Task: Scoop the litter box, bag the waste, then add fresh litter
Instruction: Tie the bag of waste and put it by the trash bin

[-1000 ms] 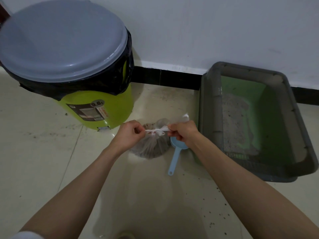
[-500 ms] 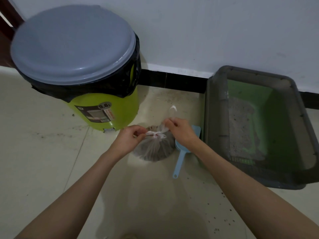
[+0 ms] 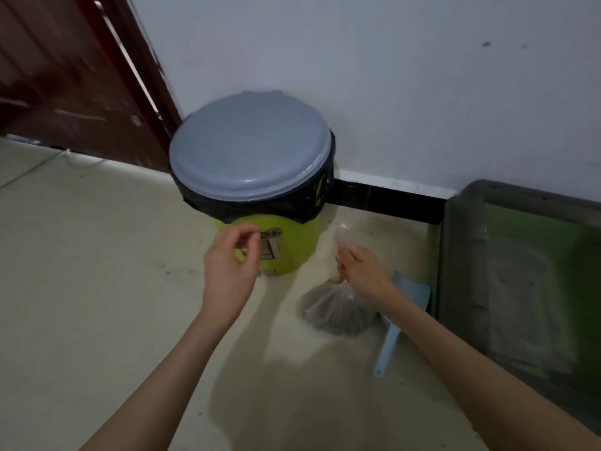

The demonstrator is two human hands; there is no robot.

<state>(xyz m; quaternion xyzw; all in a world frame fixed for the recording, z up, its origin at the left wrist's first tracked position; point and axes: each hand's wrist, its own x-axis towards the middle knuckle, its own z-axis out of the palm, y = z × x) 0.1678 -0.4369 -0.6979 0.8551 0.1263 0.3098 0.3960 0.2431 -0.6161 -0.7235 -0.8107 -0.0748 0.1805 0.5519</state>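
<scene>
Bag (image 3: 336, 312) tied and full, right hand (image 3: 364, 271) gripped its neck; left hand (image 3: 229, 268) hung loose, empty; binning and fresh litter remained.

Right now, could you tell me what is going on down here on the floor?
A person is bagging cat litter waste. Their right hand grips the knotted neck of a clear plastic bag of used litter, while the left hand is off the bag, in front of the green bin, whose grey lid is shut. A blue scoop lies beside the litter box.
</scene>
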